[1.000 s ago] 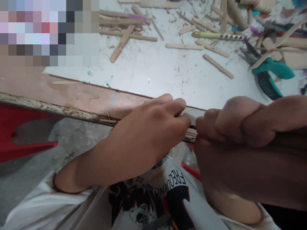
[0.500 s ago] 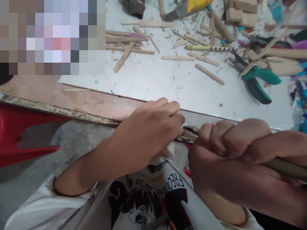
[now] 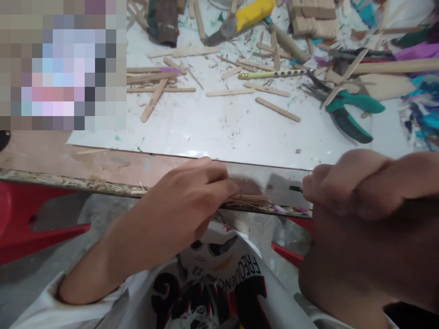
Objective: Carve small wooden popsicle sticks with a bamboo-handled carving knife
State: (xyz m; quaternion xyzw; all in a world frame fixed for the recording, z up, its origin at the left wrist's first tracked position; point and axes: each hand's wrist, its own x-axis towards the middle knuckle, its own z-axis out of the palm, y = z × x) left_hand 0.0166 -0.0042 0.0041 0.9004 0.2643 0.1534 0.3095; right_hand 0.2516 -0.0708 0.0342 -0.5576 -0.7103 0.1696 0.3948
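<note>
At the table's near edge, my left hand [image 3: 202, 192] is closed around thin wooden sticks [image 3: 252, 199], whose ends poke out to the right of its fingers. My right hand [image 3: 356, 187], a little blurred, is a fist to the right, apart from the sticks. It grips a slim tool, and only the dark tip [image 3: 295, 188] of that tool shows, pointing left. The rest of the tool is hidden in the fist.
A white sheet [image 3: 192, 132] covers the table and bears loose craft sticks [image 3: 277, 109], green-handled pliers [image 3: 353, 114], a patterned yellow stick [image 3: 274, 74], a yellow-handled tool [image 3: 254, 14] and a wood block stack [image 3: 313, 18]. A red chair [image 3: 20, 219] stands left.
My right hand has moved right, away from my left hand, so a gap and the stick ends now show between them. The view has shifted, and my left hand sits slightly lower left.
</note>
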